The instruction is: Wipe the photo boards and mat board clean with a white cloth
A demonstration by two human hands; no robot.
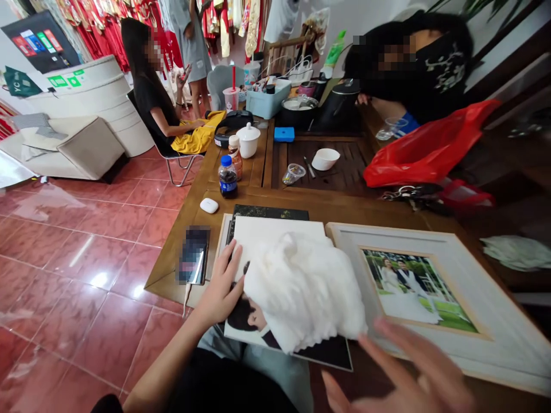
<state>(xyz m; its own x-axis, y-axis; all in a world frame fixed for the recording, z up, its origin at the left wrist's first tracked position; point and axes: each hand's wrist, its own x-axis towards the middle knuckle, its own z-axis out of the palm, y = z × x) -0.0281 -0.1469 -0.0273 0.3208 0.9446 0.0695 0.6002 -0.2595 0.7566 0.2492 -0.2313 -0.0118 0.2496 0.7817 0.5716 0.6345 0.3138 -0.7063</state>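
My left hand [221, 287] lies flat with fingers stretched on the left edge of a large photo print [275, 235] at the near edge of the wooden table [181, 252]. A crumpled white cloth [301, 289] rests on the print and covers most of it. My right hand [413, 378] hovers open at the lower right, fingers spread, just short of the cloth and over the corner of a white framed wedding photo [434, 287]. It holds nothing.
A phone [193, 255] and a white earbud case [209, 205] lie left of the print. Bottles [228, 176], a white jar [248, 140], a bowl [325, 159] and a red plastic bag [426, 149] stand farther back. Two other people sit at the table's far end.
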